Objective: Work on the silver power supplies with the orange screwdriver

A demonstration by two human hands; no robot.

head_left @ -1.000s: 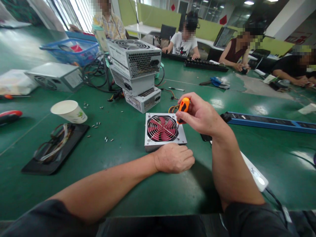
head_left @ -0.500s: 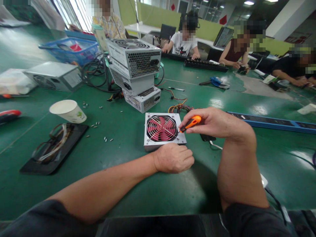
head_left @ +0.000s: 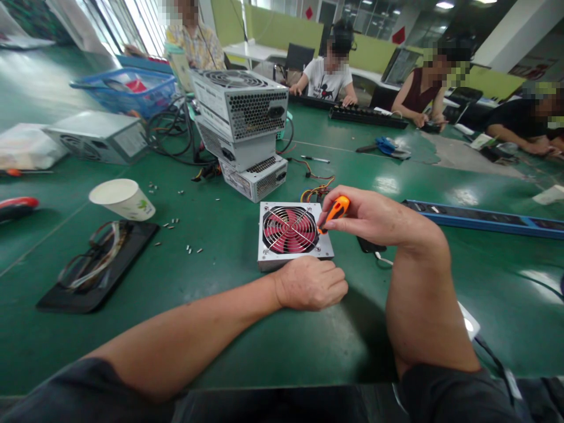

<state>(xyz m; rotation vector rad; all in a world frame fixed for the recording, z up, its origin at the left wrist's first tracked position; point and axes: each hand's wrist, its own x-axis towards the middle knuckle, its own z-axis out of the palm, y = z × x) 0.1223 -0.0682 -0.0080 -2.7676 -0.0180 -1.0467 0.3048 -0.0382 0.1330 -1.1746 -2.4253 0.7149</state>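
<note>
A silver computer power supply with a red fan under a wire grille lies flat on the green table, fan side up. My right hand grips an orange and black screwdriver, its lower end at the right side of the fan opening; the tip is too small to make out. Curled into a fist, my left hand rests against the near edge of the power supply. Whether the fist encloses anything is hidden. Red, yellow and black wires run out behind the power supply.
Behind stands a stack of power supplies. To the left are a paper cup, a black tray holding glasses, and several small metal pieces. A blue-edged strip lies at right. Several people sit across the table.
My right hand and the screwdriver have shifted slightly left, and the screwdriver's handle stands a little more upright. The left hand and the power supply stay in place.
</note>
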